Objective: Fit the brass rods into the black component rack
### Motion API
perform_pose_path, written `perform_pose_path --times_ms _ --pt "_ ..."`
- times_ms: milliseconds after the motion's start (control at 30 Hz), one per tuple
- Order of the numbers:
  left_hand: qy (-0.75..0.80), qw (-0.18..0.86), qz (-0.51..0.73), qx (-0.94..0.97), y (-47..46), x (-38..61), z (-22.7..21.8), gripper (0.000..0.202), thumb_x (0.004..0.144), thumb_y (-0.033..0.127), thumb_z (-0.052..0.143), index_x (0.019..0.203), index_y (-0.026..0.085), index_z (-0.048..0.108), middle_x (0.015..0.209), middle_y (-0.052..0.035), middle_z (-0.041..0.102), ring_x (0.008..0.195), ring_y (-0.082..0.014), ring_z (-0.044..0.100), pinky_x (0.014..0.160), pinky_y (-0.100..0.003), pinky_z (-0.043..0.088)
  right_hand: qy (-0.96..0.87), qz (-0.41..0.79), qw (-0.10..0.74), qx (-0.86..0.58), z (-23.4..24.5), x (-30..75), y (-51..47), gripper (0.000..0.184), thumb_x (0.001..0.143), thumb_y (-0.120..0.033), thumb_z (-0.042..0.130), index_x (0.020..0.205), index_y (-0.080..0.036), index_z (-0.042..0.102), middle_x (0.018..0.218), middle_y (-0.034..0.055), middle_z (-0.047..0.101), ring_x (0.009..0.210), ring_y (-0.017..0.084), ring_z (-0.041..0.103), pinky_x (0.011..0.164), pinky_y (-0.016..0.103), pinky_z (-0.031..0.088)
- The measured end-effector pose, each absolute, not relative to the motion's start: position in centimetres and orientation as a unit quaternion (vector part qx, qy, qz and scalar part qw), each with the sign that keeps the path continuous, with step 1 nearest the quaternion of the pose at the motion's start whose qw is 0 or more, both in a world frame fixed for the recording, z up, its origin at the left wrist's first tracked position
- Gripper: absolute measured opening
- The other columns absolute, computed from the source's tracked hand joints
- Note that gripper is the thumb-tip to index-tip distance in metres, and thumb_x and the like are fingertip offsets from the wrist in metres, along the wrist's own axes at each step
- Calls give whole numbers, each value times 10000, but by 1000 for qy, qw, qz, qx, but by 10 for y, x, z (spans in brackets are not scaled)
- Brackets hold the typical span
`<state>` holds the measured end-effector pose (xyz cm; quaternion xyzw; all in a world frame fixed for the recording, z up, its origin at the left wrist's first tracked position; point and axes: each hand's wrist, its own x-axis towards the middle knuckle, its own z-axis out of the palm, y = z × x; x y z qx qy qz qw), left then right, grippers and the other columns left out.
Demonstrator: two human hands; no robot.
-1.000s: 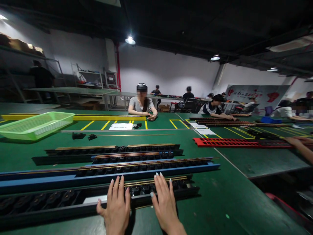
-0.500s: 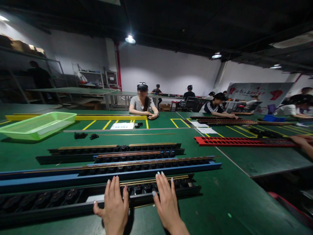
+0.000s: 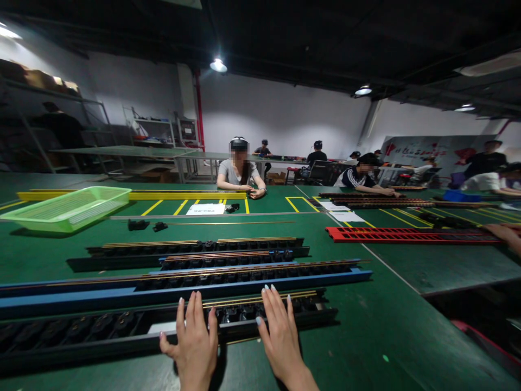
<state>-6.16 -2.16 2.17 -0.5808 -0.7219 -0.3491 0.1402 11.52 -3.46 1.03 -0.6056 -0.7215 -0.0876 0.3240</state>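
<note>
Both of my hands lie over the nearest black rail (image 3: 134, 343), a long channel holding a row of black plastic modules (image 3: 101, 326) with thin brass strips (image 3: 260, 298) along their tops. My left hand (image 3: 194, 339) is spread flat across the rail, thumb out to the left, beside a white patch (image 3: 163, 327) in the channel. Farther right, my right hand (image 3: 281, 336) rests with fingers stretched over the modules and strips. Neither hand is closed round anything. Just beyond runs a blue rail (image 3: 260, 289) with similar modules and strips.
Another black rail (image 3: 191, 264) lies farther back. A green basket (image 3: 73, 209) stands at left, near small black parts (image 3: 138, 224) and a yellow rail (image 3: 195, 196). A red rail (image 3: 407, 235) lies at right by another person's hand (image 3: 502, 234). A co-worker (image 3: 240, 171) sits opposite.
The whole view has shifted slightly, so things appear a little farther right. My hands keep the same flat pose on the rail. A person now stands upright at the far right back.
</note>
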Motion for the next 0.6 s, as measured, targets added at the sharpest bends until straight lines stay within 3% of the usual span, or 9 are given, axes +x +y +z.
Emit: perform_pose_path --times_ms 600 --pt "-720 160 -369 -566 -20 -58 20 536 961 317 237 1483 222 163 1450 -102 440 1369 -258 326 1084 -626 73 -721 -73 328 -606 12 115 -35 505 977 -328 316 1476 -291 247 1469 -10 402 1366 200 353 1137 487 258"
